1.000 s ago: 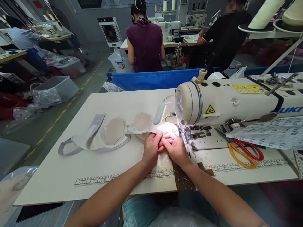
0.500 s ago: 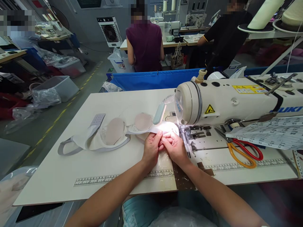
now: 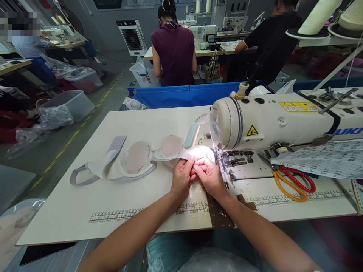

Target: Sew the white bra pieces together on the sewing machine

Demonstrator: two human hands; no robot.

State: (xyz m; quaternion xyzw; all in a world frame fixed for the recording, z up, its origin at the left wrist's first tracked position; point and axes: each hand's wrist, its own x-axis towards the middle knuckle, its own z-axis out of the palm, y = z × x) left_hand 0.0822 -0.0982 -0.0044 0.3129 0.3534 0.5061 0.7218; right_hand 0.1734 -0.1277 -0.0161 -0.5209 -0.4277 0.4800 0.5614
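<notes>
A pale bra (image 3: 138,157) lies stretched over the white table, its cups facing up and its grey band reaching toward the sewing machine (image 3: 241,122). My left hand (image 3: 182,175) pinches the near edge of the bra's right end. Close beside it, my right hand (image 3: 209,174) has thumb and fingers pressed together at the same end, just left of the needle area. The fingertips of both hands nearly touch. Bright lamp light washes out the cloth there, and the fingers hide the exact spot they hold.
Scissors (image 3: 292,183) with orange and red handles lie on the right, beside a printed sheet (image 3: 326,160). Ruler tape (image 3: 119,214) runs along the near table edge (image 3: 68,241). Thread cones (image 3: 320,17) stand upper right. A blue cloth barrier (image 3: 181,95) and two seated people are beyond.
</notes>
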